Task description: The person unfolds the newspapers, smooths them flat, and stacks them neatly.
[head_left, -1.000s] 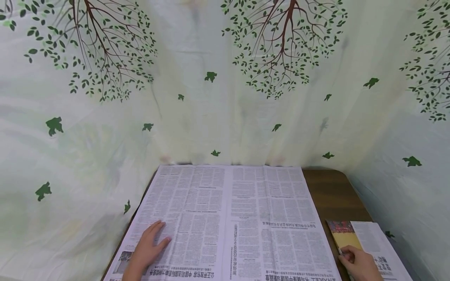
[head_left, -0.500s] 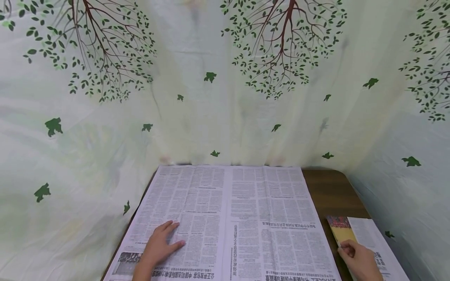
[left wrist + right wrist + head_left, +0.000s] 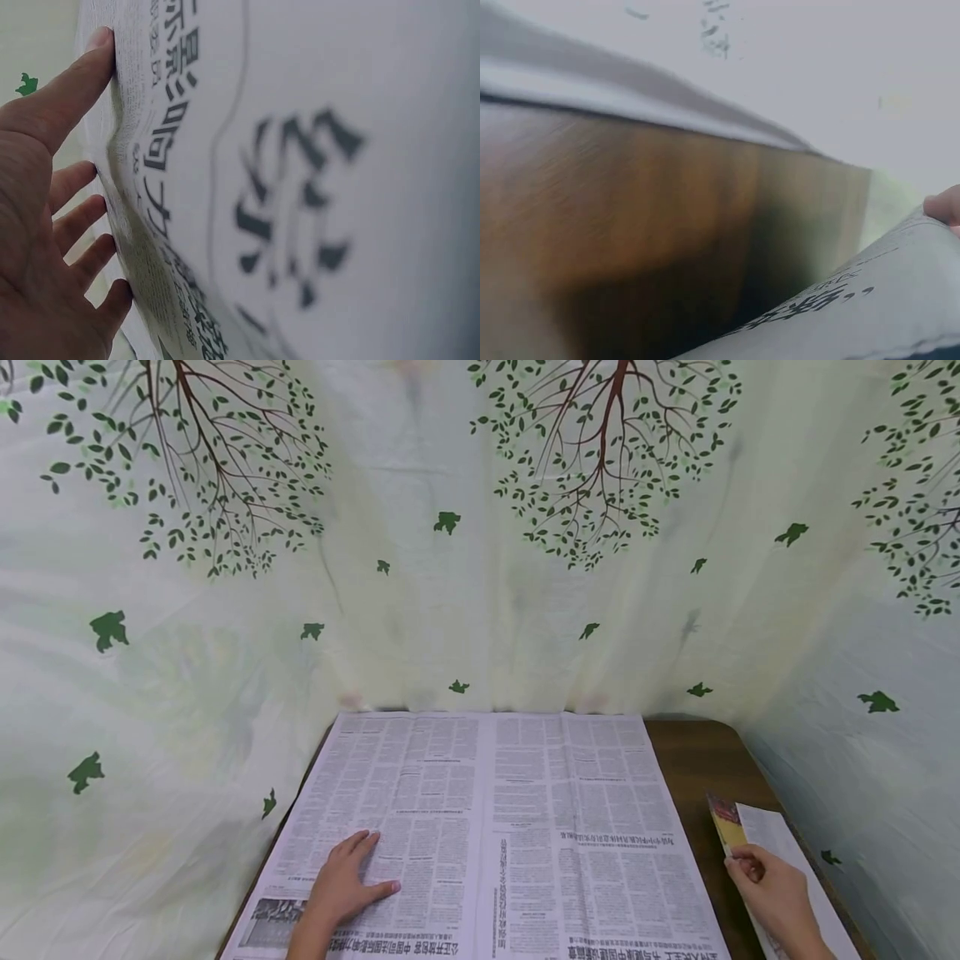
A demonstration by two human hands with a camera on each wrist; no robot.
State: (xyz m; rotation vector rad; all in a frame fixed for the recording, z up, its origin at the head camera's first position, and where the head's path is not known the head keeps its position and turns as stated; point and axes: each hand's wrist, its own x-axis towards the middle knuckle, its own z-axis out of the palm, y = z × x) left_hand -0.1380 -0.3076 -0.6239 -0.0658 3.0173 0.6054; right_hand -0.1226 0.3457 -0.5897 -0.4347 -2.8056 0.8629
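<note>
A large open newspaper (image 3: pixel 592 777) lies spread over the table. On its lower left part rests my left hand (image 3: pixel 337 889), fingers apart and fairly straight; in the left wrist view the fingertips touch the printed sheet (image 3: pixel 322 90). My right hand (image 3: pixel 776 889) pinches the left edge of a second, folded newspaper (image 3: pixel 765 827) at the table's right side. A strip with a red and yellow picture (image 3: pixel 727 831) shows along that edge. In the right wrist view the pinched newspaper (image 3: pixel 907 277) rises off the wood at the thumb (image 3: pixel 946 206).
Dark wooden tabletop (image 3: pixel 705 768) shows between the two newspapers and at the back right corner. Behind and beside the table hangs a pale cloth (image 3: pixel 517 635) printed with trees and green leaves.
My left hand has slid right over the spread newspaper, mostly in the first half second. The folded newspaper has shifted away from me and its left edge has tilted up with my right hand.
</note>
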